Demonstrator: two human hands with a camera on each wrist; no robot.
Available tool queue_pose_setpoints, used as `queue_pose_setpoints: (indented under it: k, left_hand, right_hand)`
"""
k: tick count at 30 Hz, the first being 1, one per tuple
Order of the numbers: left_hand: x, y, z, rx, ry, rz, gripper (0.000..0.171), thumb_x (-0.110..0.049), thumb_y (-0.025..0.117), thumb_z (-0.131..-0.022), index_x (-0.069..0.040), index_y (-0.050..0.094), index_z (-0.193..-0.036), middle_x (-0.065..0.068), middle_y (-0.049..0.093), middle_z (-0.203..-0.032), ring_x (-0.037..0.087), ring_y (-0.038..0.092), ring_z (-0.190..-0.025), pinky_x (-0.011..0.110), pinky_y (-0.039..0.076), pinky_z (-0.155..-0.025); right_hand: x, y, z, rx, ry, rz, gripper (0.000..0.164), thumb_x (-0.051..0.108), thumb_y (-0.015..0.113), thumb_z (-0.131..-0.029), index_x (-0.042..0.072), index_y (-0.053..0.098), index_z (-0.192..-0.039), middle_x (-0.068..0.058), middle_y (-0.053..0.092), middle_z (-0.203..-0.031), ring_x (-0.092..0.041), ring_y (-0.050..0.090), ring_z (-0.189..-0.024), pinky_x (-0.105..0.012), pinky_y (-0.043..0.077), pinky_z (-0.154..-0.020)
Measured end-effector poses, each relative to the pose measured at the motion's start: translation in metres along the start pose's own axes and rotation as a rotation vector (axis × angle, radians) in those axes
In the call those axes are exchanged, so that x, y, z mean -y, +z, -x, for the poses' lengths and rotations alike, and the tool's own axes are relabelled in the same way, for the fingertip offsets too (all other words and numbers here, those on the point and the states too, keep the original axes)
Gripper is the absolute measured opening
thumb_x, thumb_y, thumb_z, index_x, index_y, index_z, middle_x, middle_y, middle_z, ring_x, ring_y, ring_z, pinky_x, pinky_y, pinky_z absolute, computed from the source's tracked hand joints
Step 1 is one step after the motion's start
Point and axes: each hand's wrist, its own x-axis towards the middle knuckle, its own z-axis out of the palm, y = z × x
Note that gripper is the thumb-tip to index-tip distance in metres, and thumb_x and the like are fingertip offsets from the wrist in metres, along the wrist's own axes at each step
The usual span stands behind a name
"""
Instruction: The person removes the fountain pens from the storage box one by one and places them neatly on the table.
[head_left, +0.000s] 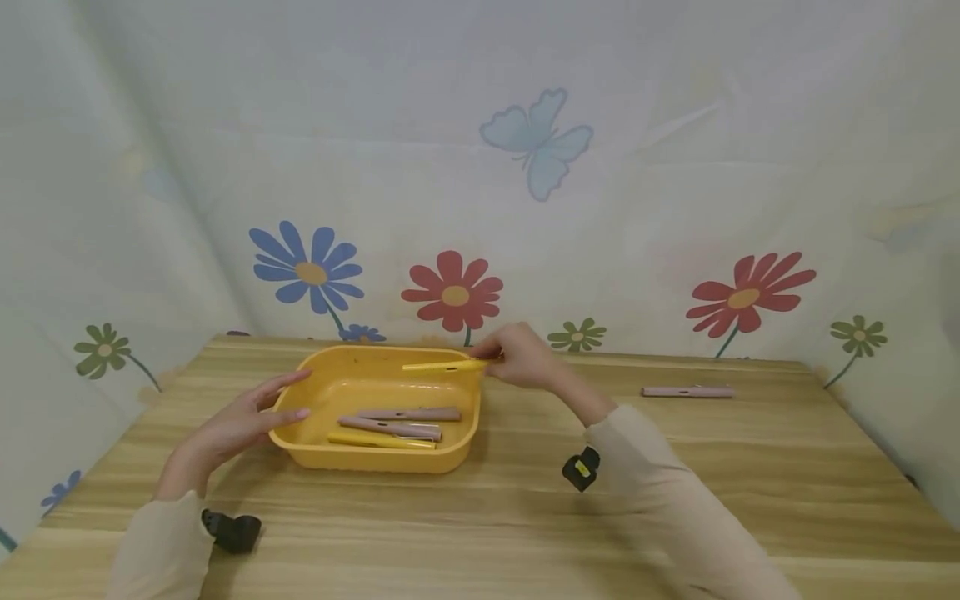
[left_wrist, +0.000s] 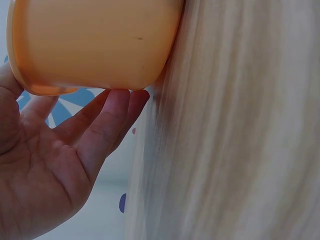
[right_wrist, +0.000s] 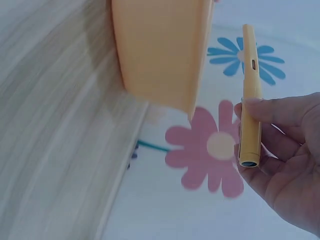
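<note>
My right hand (head_left: 525,357) pinches a yellow pen (head_left: 438,367) between thumb and fingers above the right end of a yellow plastic basin (head_left: 367,459). Seen from the right wrist, that pen (right_wrist: 251,90) has a small slot in its barrel and a clip along its capped end. On the basin's left side my left hand (head_left: 234,423) grips the rim, thumb over the edge and other fingers (left_wrist: 102,127) against the outer wall. Two mauve pens (head_left: 420,413) and another yellow pen (head_left: 375,439) lie on the basin floor.
A mauve pen (head_left: 687,391) lies by itself on the wood-grain table (head_left: 510,533), toward the back right. Behind the table hangs a pale cloth (head_left: 637,208) printed with flowers and a butterfly. Each wrist wears a small black camera (head_left: 232,532).
</note>
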Motion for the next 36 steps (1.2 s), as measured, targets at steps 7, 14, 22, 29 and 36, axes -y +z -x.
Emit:
queue_pose_setpoints:
  k: [7, 14, 22, 29, 36]
  left_hand:
    - [-0.001, -0.002, 0.002, 0.006, -0.005, 0.006, 0.076, -0.034, 0.06, -0.087, -0.014, 0.017, -0.146, 0.03, 0.002, -0.147, 0.051, 0.015, -0.129, 0.051, 0.045, -0.088]
    - [-0.001, -0.003, 0.001, 0.007, -0.009, 0.021, 0.076, -0.033, 0.061, -0.087, -0.014, 0.017, -0.146, 0.029, 0.002, -0.147, 0.051, 0.016, -0.129, 0.049, 0.046, -0.087]
    - [0.0, -0.003, 0.001, 0.006, 0.0, 0.025, 0.076, -0.031, 0.061, -0.087, -0.013, 0.017, -0.146, 0.03, 0.002, -0.147, 0.05, 0.019, -0.128, 0.047, 0.048, -0.085]
    - [0.0, -0.001, 0.0, 0.007, -0.013, 0.024, 0.077, -0.032, 0.061, -0.086, -0.013, 0.017, -0.146, 0.03, 0.002, -0.147, 0.05, 0.022, -0.128, 0.046, 0.048, -0.085]
    - [-0.001, -0.001, 0.0, 0.003, -0.006, 0.022, 0.076, -0.031, 0.061, -0.087, -0.014, 0.018, -0.146, 0.03, 0.002, -0.147, 0.05, 0.022, -0.128, 0.046, 0.048, -0.085]
  right_hand:
    - [-0.012, -0.02, 0.027, -0.029, 0.035, -0.024, 0.023, -0.004, 0.066, -0.078, -0.005, 0.068, -0.101, -0.014, 0.069, -0.094, -0.023, 0.065, -0.085, -0.027, 0.053, -0.072]
    - [-0.032, -0.04, 0.057, -0.055, 0.092, -0.072, 0.024, -0.007, 0.065, -0.078, -0.007, 0.066, -0.101, -0.019, 0.067, -0.096, -0.026, 0.065, -0.085, -0.03, 0.054, -0.07]
    - [-0.048, -0.055, 0.084, -0.087, 0.121, -0.084, 0.024, -0.009, 0.065, -0.076, -0.007, 0.067, -0.1, -0.02, 0.066, -0.099, -0.032, 0.063, -0.092, -0.035, 0.054, -0.073]
    - [-0.063, -0.068, 0.111, -0.12, 0.199, -0.063, 0.024, -0.007, 0.066, -0.077, -0.005, 0.067, -0.101, -0.017, 0.067, -0.096, -0.026, 0.065, -0.085, -0.032, 0.054, -0.071]
    - [-0.075, -0.086, 0.14, -0.122, 0.263, -0.045, 0.024, -0.008, 0.065, -0.077, -0.006, 0.067, -0.101, -0.019, 0.067, -0.095, -0.025, 0.065, -0.08, -0.031, 0.054, -0.069]
